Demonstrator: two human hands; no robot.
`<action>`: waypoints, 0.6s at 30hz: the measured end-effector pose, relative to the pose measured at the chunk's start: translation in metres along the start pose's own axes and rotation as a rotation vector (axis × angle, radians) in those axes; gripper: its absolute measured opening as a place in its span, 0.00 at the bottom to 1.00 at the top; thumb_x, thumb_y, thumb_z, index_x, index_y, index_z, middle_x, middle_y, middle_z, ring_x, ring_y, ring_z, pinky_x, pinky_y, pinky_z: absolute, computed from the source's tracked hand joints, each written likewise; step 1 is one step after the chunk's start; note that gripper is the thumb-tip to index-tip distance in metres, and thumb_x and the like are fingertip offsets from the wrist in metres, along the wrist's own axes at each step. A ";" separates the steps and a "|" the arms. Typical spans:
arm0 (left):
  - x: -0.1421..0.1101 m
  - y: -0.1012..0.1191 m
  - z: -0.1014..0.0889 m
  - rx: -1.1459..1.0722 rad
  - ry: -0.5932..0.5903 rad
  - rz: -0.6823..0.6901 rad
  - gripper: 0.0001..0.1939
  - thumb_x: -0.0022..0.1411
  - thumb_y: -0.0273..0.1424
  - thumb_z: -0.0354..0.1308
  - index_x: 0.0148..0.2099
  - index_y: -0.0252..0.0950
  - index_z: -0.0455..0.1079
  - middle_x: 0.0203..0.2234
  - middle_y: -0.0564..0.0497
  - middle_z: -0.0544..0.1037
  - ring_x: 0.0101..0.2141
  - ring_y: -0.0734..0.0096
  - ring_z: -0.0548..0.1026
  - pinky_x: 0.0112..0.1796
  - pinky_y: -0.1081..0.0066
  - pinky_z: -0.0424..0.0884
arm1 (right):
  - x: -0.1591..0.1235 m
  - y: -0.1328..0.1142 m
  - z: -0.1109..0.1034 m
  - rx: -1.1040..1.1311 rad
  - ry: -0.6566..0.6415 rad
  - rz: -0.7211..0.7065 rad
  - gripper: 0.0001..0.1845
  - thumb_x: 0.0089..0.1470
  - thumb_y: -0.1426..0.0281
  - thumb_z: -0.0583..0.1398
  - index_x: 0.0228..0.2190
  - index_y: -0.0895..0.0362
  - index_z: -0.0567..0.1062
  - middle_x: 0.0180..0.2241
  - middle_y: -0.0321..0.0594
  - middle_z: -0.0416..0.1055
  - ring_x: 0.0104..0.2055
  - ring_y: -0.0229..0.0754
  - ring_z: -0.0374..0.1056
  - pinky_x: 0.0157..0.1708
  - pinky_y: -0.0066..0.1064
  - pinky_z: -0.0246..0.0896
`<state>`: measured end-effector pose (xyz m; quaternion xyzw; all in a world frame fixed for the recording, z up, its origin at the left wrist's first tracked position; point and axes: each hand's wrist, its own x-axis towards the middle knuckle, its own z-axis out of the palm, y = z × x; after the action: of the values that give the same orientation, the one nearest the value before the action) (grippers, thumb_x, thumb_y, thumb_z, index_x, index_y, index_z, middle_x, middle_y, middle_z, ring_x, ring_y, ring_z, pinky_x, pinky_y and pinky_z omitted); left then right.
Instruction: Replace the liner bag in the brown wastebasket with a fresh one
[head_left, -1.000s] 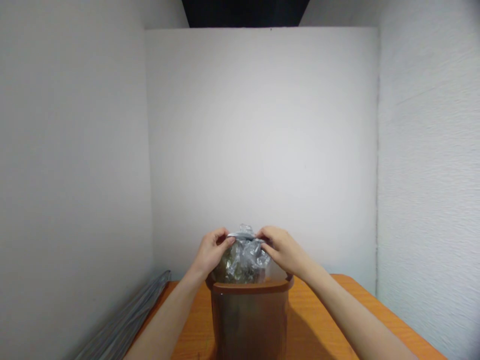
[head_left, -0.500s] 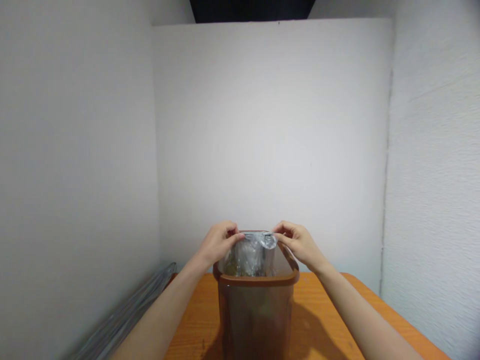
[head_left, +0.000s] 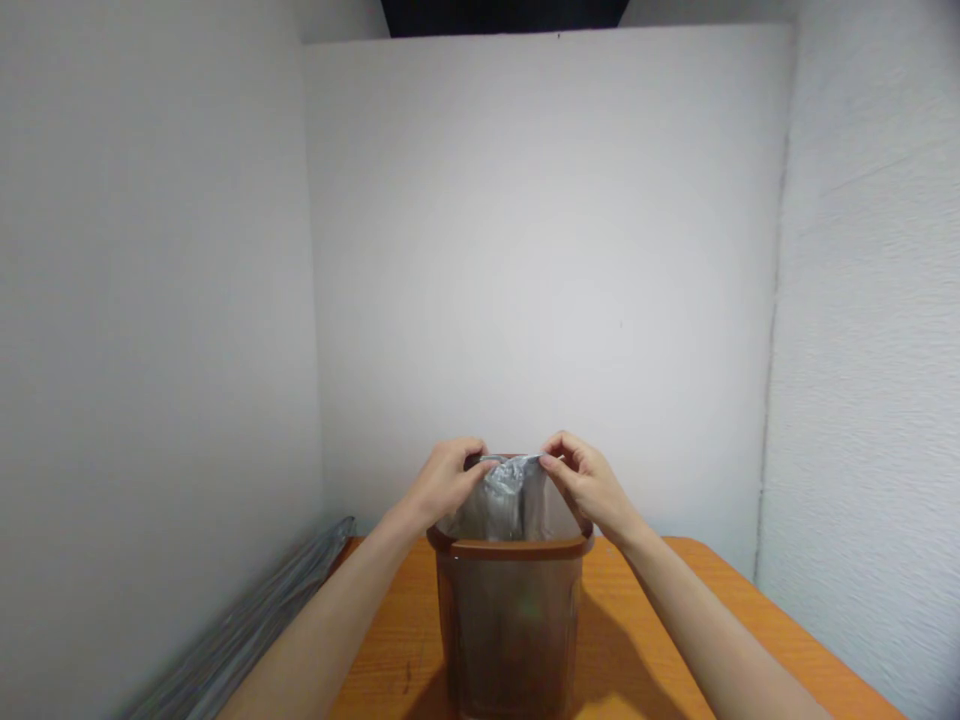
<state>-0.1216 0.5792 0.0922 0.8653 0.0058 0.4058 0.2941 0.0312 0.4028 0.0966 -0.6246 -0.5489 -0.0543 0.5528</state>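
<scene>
well, leftmost, one heap of grey plastic (head_left: 255,620) runs along the left edge of the desk (head_left: 720,580), by the wall (head_left: 150,300). next, one left hand (head_left: 450,480), its grip pinched on one clear bag (head_left: 508,475) at the far rim of one brown bin (head_left: 517,630), whose near rim stands before both hands. then one right hand (head_left: 589,490), its grip pinched on the bag too; beyond, the desk reaches its right edge.
</scene>
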 end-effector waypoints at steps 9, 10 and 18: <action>0.002 0.017 0.006 -0.031 0.129 -0.011 0.12 0.63 0.36 0.54 0.31 0.37 0.73 0.28 0.53 0.78 0.32 0.69 0.73 0.35 0.72 0.62 | -0.003 -0.016 0.006 -0.084 -0.066 -0.121 0.15 0.49 0.65 0.66 0.41 0.51 0.77 0.38 0.38 0.75 0.43 0.45 0.68 0.42 0.35 0.60; 0.003 0.019 0.008 -0.038 0.127 -0.010 0.12 0.63 0.36 0.55 0.30 0.37 0.73 0.28 0.53 0.78 0.33 0.69 0.73 0.35 0.72 0.62 | -0.001 -0.019 0.008 -0.104 -0.096 -0.148 0.14 0.47 0.68 0.67 0.39 0.51 0.79 0.36 0.37 0.75 0.42 0.45 0.68 0.42 0.35 0.59; -0.001 -0.021 -0.009 -0.140 0.291 -0.207 0.13 0.63 0.36 0.55 0.28 0.36 0.68 0.22 0.55 0.71 0.29 0.71 0.69 0.33 0.71 0.61 | 0.001 0.012 -0.016 0.009 0.072 -0.025 0.07 0.53 0.63 0.62 0.30 0.53 0.76 0.29 0.38 0.75 0.32 0.43 0.65 0.35 0.34 0.58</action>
<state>-0.1237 0.6008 0.0857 0.7695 0.1092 0.4938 0.3900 0.0493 0.3934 0.0957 -0.6130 -0.5365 -0.0812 0.5743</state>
